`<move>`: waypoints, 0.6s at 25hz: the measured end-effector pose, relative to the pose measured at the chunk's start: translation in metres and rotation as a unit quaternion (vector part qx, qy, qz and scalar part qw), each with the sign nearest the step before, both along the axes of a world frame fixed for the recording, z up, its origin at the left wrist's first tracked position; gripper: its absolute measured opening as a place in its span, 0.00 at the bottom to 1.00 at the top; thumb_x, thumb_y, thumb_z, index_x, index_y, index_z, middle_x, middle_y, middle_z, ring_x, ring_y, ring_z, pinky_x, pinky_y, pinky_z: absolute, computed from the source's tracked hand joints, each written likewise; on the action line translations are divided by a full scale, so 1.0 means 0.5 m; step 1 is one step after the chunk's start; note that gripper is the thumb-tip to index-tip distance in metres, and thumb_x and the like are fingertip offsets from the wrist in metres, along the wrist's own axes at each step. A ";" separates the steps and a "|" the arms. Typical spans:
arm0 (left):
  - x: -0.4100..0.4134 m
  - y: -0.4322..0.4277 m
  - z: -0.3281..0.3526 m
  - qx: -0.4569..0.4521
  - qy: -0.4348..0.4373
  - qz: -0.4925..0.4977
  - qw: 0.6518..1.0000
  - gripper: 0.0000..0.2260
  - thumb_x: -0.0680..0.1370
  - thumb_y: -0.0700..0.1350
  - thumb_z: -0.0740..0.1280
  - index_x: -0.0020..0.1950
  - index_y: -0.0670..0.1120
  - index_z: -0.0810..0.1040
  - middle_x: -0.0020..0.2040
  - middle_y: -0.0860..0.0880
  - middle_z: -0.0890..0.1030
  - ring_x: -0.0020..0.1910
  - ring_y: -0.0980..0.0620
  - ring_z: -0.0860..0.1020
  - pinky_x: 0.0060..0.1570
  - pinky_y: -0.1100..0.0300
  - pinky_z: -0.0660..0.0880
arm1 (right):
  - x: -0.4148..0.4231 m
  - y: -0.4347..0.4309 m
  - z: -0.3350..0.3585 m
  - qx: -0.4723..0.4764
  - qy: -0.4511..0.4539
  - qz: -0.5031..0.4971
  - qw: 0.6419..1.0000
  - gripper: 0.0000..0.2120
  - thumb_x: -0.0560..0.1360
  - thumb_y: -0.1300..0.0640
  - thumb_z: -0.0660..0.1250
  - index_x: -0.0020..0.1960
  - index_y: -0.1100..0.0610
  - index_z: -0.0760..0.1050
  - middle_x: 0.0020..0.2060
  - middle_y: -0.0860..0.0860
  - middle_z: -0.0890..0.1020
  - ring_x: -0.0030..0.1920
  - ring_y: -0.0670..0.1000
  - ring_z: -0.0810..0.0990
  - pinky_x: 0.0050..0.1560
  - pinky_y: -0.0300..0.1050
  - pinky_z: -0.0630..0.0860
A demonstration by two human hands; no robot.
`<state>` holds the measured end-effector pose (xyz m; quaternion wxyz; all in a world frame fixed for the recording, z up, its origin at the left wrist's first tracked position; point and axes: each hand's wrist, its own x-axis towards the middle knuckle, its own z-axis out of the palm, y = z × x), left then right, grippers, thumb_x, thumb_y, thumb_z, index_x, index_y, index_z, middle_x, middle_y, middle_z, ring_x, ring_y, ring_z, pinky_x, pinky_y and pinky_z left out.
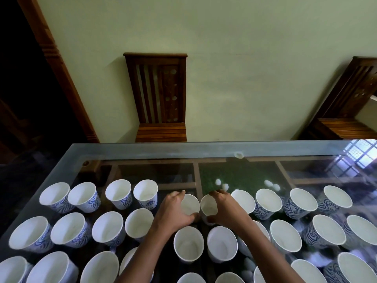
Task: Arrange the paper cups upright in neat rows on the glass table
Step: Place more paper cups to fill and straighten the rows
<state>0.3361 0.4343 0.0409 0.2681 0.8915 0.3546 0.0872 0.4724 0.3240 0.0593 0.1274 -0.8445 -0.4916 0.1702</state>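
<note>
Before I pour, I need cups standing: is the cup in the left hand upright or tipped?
Upright. The cup shows its open mouth facing up, rim level; the left hand grips its sides.

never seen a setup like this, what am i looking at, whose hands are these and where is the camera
There is no machine here. A person wears one wide-angle camera on the head, looking forward and down, so this single picture shows their own two bare hands. The surface is a glass table with a wooden frame visible beneath the glass. Many paper cups, white inside and blue-patterned outside, stand upright on it in rows. In the far row, the left hand grips the left cup and the right hand grips the right cup beside it. A wooden chair stands by the wall behind the table.
</note>
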 end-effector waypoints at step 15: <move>-0.014 -0.011 -0.001 -0.013 -0.014 0.006 1.000 0.40 0.64 0.59 0.73 0.72 0.48 0.64 0.69 0.48 0.69 0.66 0.49 0.68 0.62 0.57 0.68 | -0.003 -0.017 0.008 0.021 0.002 -0.022 1.000 0.36 0.64 0.52 0.76 0.67 0.59 0.67 0.62 0.57 0.73 0.60 0.56 0.74 0.56 0.44 0.70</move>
